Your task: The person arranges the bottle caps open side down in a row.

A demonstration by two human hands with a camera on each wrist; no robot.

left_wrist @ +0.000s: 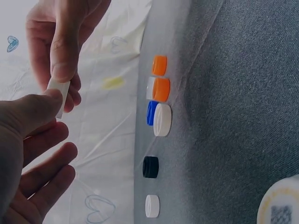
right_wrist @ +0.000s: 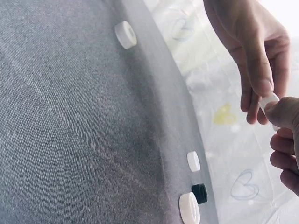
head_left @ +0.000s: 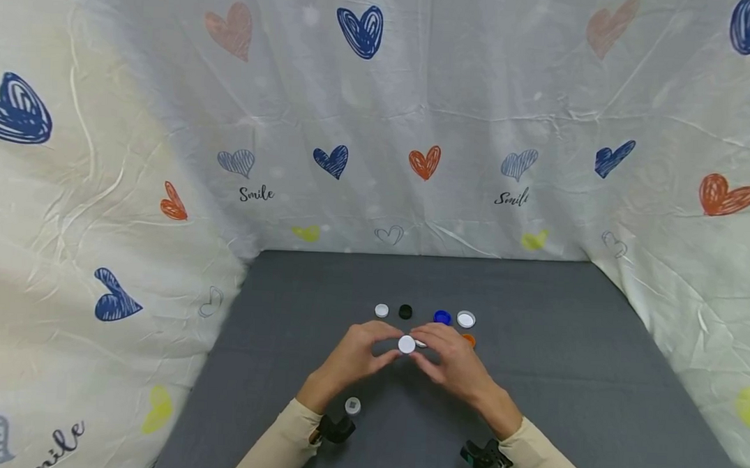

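Observation:
Between my two hands, raised above the grey table, is a small round white bottle cap (head_left: 406, 344). My left hand (head_left: 359, 350) pinches one side of it with thumb and fingers, while my right hand (head_left: 454, 361) pinches the opposite side. The left wrist view shows the cap (left_wrist: 60, 95) edge-on, a thumb pressed on it from each hand. Just beyond the hands lie a white cap (head_left: 381, 310), a black cap (head_left: 406, 311), a blue cap (head_left: 442, 317) and a larger white cap (head_left: 466, 320). The right hand partly hides an orange cap (head_left: 469, 340).
Near my left forearm lies a white cap with a printed square code (head_left: 353, 405). Two orange caps (left_wrist: 161, 89) appear in the left wrist view. Grey cloth (head_left: 562, 410) covers the table, and a heart-printed curtain (head_left: 380, 122) hangs along its back and sides.

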